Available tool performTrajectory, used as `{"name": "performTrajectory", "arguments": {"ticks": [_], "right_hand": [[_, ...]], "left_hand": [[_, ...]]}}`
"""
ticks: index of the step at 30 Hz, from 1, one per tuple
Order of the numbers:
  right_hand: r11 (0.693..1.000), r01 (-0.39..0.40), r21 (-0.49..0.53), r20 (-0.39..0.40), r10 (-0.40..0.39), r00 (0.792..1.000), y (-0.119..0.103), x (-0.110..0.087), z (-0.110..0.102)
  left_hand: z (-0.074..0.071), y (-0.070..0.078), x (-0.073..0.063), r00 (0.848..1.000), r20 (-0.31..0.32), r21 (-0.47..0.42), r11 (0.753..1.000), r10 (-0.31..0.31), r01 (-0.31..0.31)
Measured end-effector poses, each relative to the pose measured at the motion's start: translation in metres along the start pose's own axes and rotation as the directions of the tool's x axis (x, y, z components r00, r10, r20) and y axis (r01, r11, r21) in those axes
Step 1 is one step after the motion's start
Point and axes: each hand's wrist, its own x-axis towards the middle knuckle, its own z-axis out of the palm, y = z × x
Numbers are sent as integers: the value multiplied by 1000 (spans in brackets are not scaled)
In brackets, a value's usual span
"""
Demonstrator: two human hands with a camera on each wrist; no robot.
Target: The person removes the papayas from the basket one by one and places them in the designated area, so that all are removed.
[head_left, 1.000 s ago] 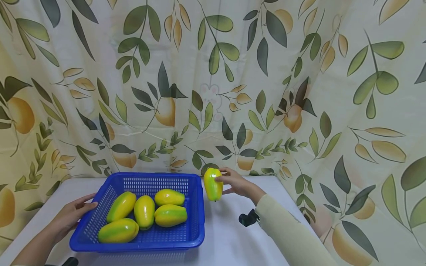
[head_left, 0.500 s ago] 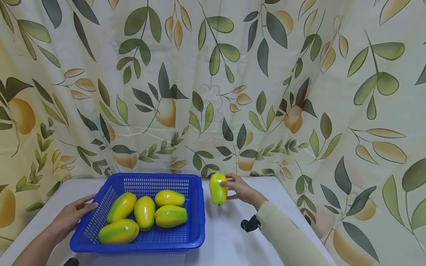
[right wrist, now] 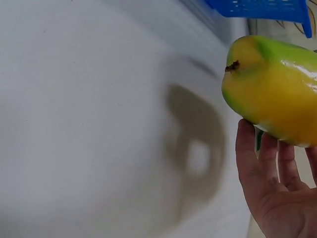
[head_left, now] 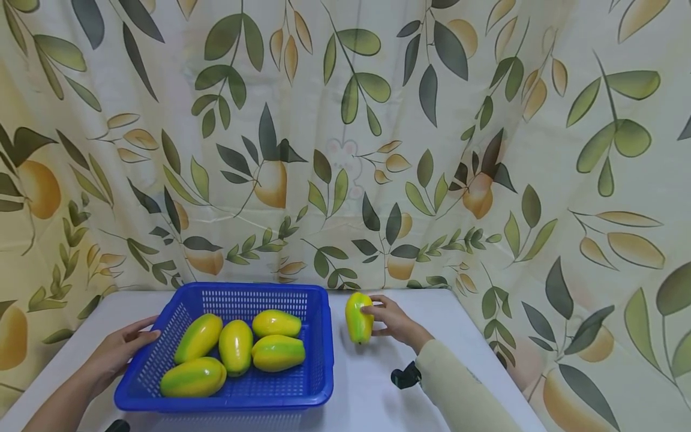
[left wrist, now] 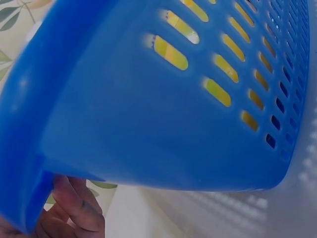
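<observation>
My right hand [head_left: 398,321] holds a yellow-green papaya [head_left: 358,318] by its right side, just right of the basket. In the right wrist view the fingertips press against the papaya [right wrist: 277,89], and its shadow lies apart from it on the table, so it hangs above the surface. A blue plastic basket [head_left: 227,403] with slotted walls stands to the left. Several similar papayas [head_left: 235,348] lie inside it. With my left hand [head_left: 116,351] I grip the basket's left rim; the left wrist view shows fingers [left wrist: 79,206] curled under the rim.
A white cloth covers the table [head_left: 372,390]. Directly behind the table's back edge hangs a leaf-and-fruit patterned curtain [head_left: 345,150]. A small black device [head_left: 406,376] sits at the right wrist.
The right hand and its papaya have moved right and lower, toward the table, away from the basket's right rim. The left hand and basket have stayed put.
</observation>
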Motion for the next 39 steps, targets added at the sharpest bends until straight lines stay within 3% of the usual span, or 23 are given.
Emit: {"name": "performTrajectory", "arguments": {"ticks": [39], "right_hand": [[994, -107, -33, -81, 104, 991, 26, 8, 9]], "left_hand": [[0, -3, 3, 1000, -9, -10, 1000, 0, 0]]}}
